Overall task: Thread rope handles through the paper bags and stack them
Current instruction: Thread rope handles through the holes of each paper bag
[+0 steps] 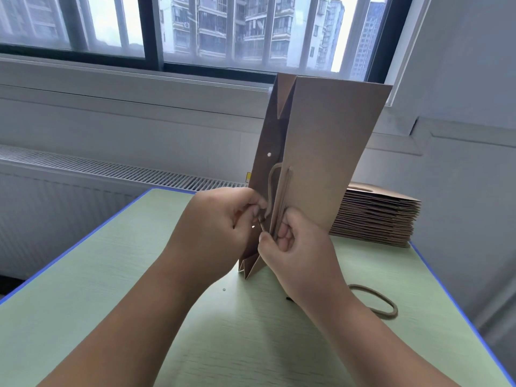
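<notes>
A folded brown paper bag (332,152) stands on edge on the green table (117,275), its open mouth turned toward me. A brown rope handle (275,177) loops between its two panels. My left hand (220,227) pinches the rope's end at the left panel, below a small punched hole (269,155). My right hand (296,247) grips the bag's near edge together with the rope strands. A second rope handle (377,300) lies coiled on the table at the right. A stack of flat paper bags (379,216) sits behind the held bag.
The table has a blue rim, and its right edge (435,275) runs close to the loose rope. A radiator grille (97,166) and a window sill lie beyond the table's far edge. A grey wall stands at the right.
</notes>
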A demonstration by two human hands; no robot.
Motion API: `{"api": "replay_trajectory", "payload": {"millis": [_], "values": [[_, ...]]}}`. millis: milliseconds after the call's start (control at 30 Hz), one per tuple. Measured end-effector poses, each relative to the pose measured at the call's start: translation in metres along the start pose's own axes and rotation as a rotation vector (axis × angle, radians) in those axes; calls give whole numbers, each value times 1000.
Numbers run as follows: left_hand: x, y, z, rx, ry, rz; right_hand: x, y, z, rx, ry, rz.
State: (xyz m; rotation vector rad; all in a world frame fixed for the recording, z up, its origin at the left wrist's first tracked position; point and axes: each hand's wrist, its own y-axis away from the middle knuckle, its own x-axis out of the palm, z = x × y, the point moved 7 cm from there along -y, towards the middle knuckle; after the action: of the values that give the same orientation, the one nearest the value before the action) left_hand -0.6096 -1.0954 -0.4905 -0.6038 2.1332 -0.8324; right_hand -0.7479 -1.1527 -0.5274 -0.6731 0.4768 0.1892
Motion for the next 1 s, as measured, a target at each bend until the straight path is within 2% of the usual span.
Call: {"api": "replay_trajectory", "payload": {"millis": [333,567,767,1000], "values": [[12,4,3,-209,284,108,2,-1,0,0,2,14],[17,7,1,-312,330,63,2,-1,0,-6,-5,-3],[18,8,4,-351,354,-3,2,-2,1,-21,-9,1],[21,6,-13,-222,439,135,1,-6,1,-6,32,-8]]}}
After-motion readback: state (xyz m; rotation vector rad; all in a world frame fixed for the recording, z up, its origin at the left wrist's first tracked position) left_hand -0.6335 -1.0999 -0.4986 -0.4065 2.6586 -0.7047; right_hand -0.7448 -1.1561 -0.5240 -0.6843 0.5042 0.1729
